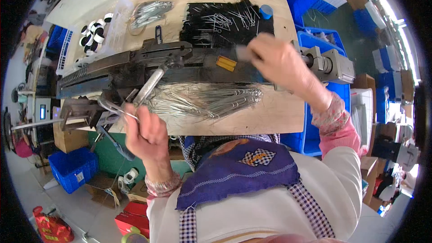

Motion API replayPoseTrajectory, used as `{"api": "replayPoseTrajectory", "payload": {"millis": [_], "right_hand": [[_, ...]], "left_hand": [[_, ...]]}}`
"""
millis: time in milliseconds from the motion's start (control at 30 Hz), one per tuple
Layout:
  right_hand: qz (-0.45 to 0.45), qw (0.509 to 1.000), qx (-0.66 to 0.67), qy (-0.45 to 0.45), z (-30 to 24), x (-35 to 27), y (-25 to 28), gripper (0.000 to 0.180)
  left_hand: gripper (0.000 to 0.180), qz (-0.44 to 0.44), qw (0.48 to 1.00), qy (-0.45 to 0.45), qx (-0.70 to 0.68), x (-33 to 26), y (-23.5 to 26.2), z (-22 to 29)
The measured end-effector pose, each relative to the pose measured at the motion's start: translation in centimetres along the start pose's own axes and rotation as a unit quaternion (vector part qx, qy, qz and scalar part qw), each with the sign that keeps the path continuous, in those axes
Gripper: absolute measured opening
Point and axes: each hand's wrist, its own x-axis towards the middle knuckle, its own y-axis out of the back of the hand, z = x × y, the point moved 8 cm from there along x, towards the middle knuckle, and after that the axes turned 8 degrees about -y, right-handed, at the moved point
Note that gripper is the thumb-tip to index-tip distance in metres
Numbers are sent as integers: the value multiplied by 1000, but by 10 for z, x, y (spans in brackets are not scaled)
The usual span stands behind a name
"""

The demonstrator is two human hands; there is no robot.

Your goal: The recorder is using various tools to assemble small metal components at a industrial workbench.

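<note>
My left hand (147,131) is closed at the left end of a long dark metal bench machine (198,69). Its fingers pinch a thin metal rod (128,113) beside the machine's clamp parts. My right hand (276,60) hangs over the machine's right part, fingers curled and blurred; whether they hold anything cannot be made out. A yellow block (226,63) sits on the machine, left of that hand. In front of the machine lies a bundle of long thin metal rods (211,103). Behind it, looped metal pins (220,21) are strewn on a black mat (191,13).
A clear bin (120,11) of black-and-white rolls (93,33) stands back left, beside a wire bundle (153,11). A blue cup (266,11) is at the mat's corner. A motor-like cylinder (333,66) juts out right, above blue crates (315,141). A lever (114,141) hangs front left.
</note>
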Motion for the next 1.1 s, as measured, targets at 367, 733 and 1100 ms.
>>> {"api": "replayPoseTrajectory", "payload": {"millis": [367, 733, 1100], "right_hand": [[-62, 991, -4, 120, 23, 24, -3, 12], [33, 975, 176, 132, -27, 50, -28, 16], [-45, 982, 181, 35, -14, 71, -63, 19]], "left_hand": [[24, -294, 726, 134, 607, 78, -14, -170], [10, -244, 401, -382, 796, 42, -66, -47], [50, 33, 929, 274, -246, 33, -47, -76]]}}
